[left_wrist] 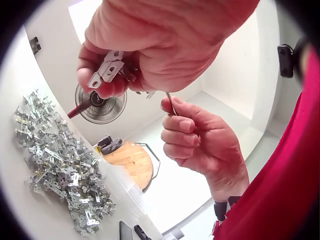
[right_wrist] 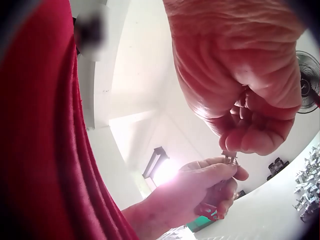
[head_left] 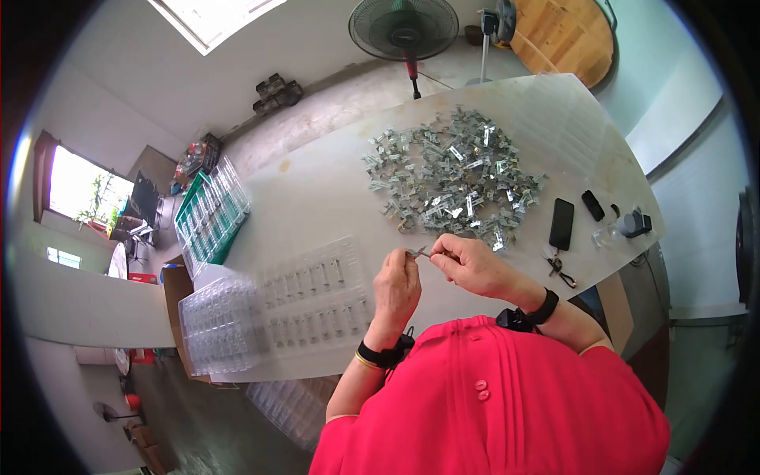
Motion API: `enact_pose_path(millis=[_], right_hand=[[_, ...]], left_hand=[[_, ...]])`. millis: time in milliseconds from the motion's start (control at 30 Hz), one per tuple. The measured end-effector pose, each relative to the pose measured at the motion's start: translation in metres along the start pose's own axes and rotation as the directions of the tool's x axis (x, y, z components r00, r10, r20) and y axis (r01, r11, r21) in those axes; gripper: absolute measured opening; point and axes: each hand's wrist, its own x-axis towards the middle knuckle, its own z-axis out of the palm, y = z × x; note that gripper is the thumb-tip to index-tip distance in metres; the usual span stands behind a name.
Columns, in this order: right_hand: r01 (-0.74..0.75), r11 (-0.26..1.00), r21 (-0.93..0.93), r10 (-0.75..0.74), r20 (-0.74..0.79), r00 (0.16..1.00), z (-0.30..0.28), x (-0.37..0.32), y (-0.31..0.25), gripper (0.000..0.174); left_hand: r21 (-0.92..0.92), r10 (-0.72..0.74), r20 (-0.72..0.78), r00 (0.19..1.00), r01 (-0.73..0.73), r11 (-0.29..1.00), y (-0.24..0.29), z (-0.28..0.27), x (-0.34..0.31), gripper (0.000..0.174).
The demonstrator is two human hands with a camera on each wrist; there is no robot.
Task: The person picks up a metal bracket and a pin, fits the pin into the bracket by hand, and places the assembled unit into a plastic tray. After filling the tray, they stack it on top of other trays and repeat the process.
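My left hand (head_left: 397,289) meets my right hand (head_left: 479,267) above the table's near side, with a small metal piece (head_left: 417,252) between their fingertips. In the left wrist view, silvery brackets (left_wrist: 108,71) lie in the curled fingers of my left hand (left_wrist: 155,42). My right hand (left_wrist: 205,145) pinches a thin metal part (left_wrist: 172,104), whose far end is hidden. The right wrist view has a bracket (right_wrist: 229,156) at the left thumb tip, just under my right hand's fingers, and another bracket (right_wrist: 209,211) lower in the left hand.
A large pile of metal brackets (head_left: 459,174) covers the table's far middle. Clear trays (head_left: 317,293) with brackets in rows lie at left, near a green rack (head_left: 207,214). A phone (head_left: 561,224), pliers (head_left: 560,271) and a small bottle (head_left: 609,234) are at right.
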Motion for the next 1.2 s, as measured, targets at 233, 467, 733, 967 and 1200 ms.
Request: enact_pose_path(millis=[233,467,733,967,1200], right_hand=[[-0.011,1.0,0.023,0.011,0.009,1.0,-0.018,-0.004,0.0,0.027],[-0.01,0.996,0.085,0.003,0.082,0.997,-0.028,-0.002,0.005,0.028],[-0.137,0.953,0.269,0.086,0.195,0.977,-0.028,0.005,0.023,0.022],[-0.187,0.979,0.078,0.174,0.143,0.974,-0.025,0.005,0.02,0.02],[-0.046,0.987,-0.154,0.042,-0.031,0.999,-0.016,0.002,0.022,0.023]], left_hand=[[0.002,-0.019,0.006,1.0,0.019,1.0,0.009,0.015,0.003,0.009],[0.111,0.04,0.023,0.999,-0.043,0.993,0.019,0.026,0.003,0.005],[0.175,0.089,0.047,0.995,-0.095,0.98,0.02,0.03,-0.001,0.005],[0.25,0.123,0.093,0.988,-0.142,0.958,0.017,0.027,-0.008,0.007],[0.236,0.14,0.317,0.938,-0.221,0.946,0.016,0.019,-0.013,0.005]])
